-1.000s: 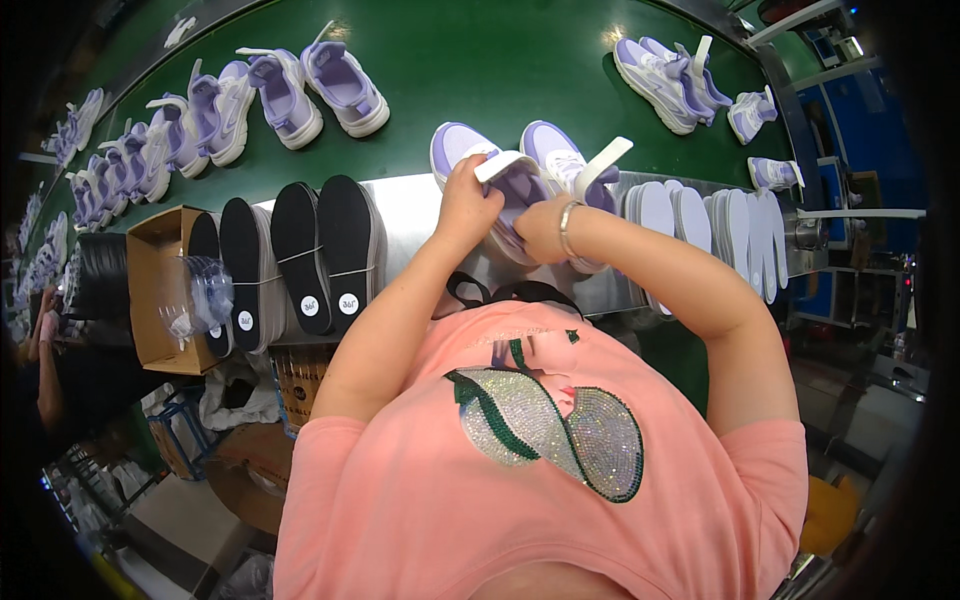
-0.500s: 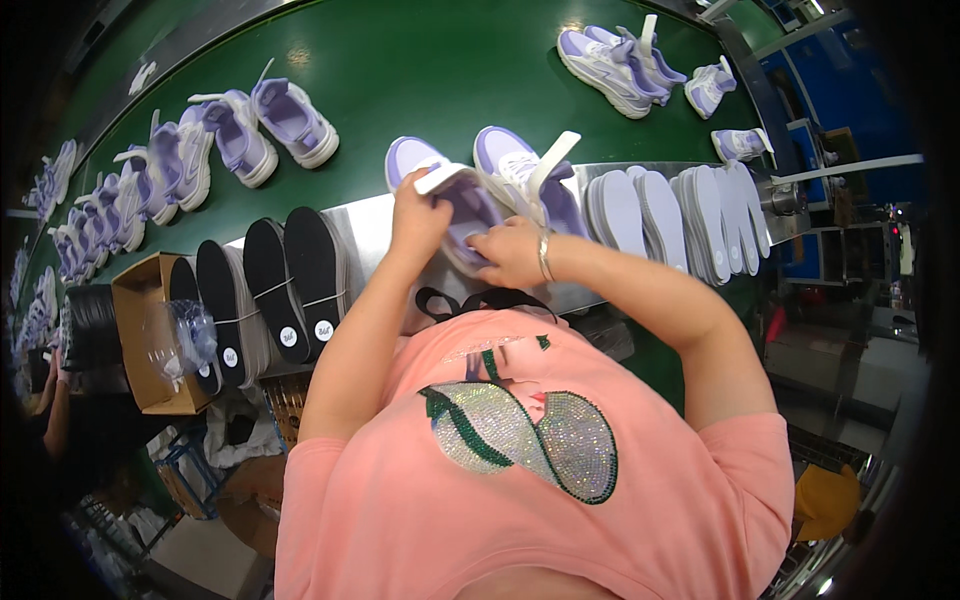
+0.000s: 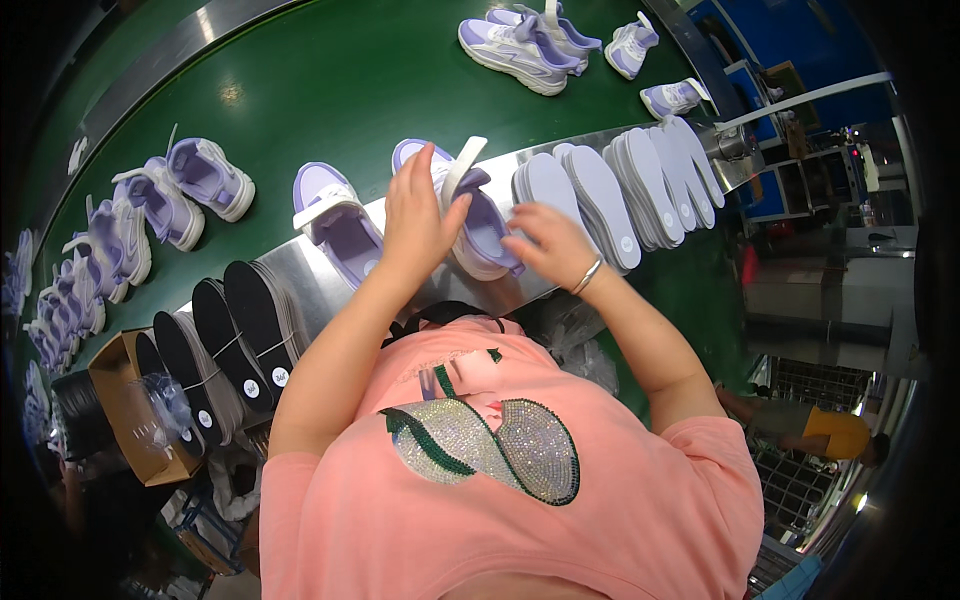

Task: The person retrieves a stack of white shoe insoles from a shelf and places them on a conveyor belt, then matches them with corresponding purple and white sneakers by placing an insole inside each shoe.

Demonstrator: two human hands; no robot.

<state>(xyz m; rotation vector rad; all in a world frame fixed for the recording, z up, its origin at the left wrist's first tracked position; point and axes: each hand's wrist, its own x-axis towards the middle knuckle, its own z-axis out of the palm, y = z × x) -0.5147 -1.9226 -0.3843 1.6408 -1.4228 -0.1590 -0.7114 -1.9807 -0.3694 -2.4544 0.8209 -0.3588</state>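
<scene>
A lilac and white sneaker stands on the metal edge in front of me, its strap raised and its inside showing. My left hand is at its left side, fingers stretched and thumb apart, partly covering the shoe. At its right, my right hand hovers between the heel and the pale lilac insoles, fingers loosely apart and nothing visible in them. A second sneaker sits to the left of my left hand, with its strap across the opening.
Black insoles in banded stacks line the left, beside a cardboard box holding clear plastic. Several sneakers stand in a row on the green belt; a pair lies farther off. At the right, a person in yellow is visible.
Both hands have left the left sneaker, which now rests on the metal edge. My left hand has moved to the right sneaker, my right hand toward the pale insoles. The view has shifted right.
</scene>
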